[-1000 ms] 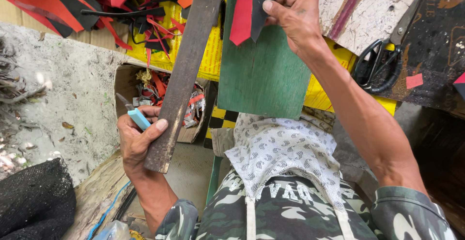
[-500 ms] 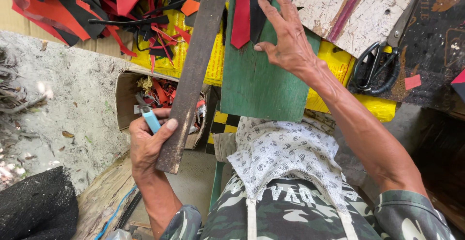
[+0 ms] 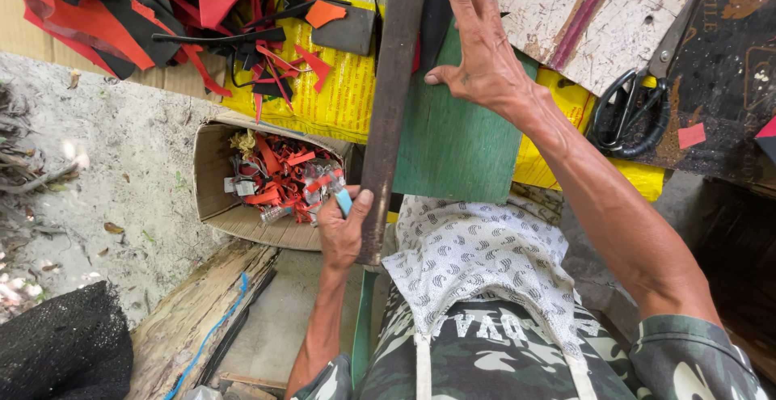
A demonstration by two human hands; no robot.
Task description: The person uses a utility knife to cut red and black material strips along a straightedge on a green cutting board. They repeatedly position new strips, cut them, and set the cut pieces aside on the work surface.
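Rust-brown flat metal bar point(image 3: 391, 101), long and narrow, runs lengthwise away from the person, left hand point(image 3: 343, 230) gripping its near end, open right hand point(image 3: 478, 52) pressing the green board point(image 3: 457, 141).

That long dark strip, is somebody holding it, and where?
Yes. The left hand grips the long dark strip at its near end. The right hand lies flat on the green board.

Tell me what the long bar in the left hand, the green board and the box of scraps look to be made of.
Long bar: probably metal, dull brown, flat and straight-edged, possibly rusted. Green board: looks like painted wood or plywood, matte, with faint grain streaks. Box: corrugated cardboard, raw brown, its edges soft and bent.
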